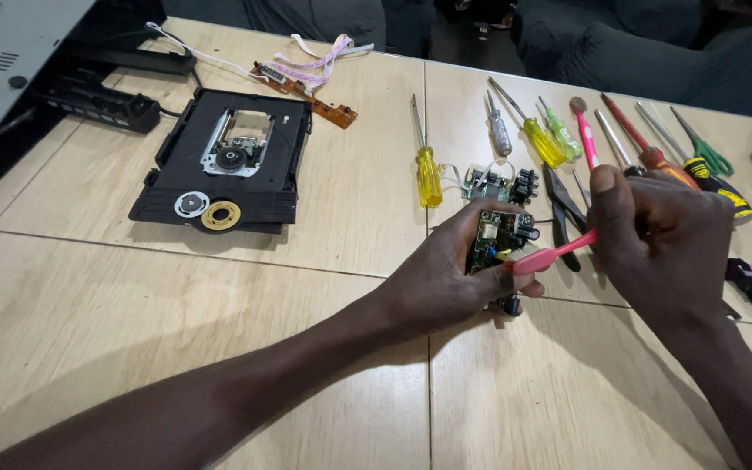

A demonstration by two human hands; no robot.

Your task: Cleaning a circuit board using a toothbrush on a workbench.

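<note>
From the head camera we see our left hand (446, 274) clamped around a small green circuit board (498, 237), fingers wrapped behind it and the thumb pressed along its lower edge, so the board stands tilted up just above the wooden table (132, 305). Our right hand (654, 239) is closed on the handle of a pink toothbrush (554, 255), thumb and fingers pinched together, with the brush head lying against the board just beyond our left thumb. The board is crowded with black capacitors and pale components on its face; its far side is hidden behind our fingers. We judge that the bristles could snag a tall component or bend a lead if we press hard, and the board could slip from our left fingers because the hold is only on its edges. Beyond our left fingertips lies a second small board (489, 184), with a yellow-handled screwdriver (426, 165) just beside it. Black pliers (563, 209) rest between our two hands, and a row of further screwdrivers (559, 139) fans out past our right knuckles. Well apart to the left of our left wrist sits a black disc drive mechanism (224, 161).
</note>
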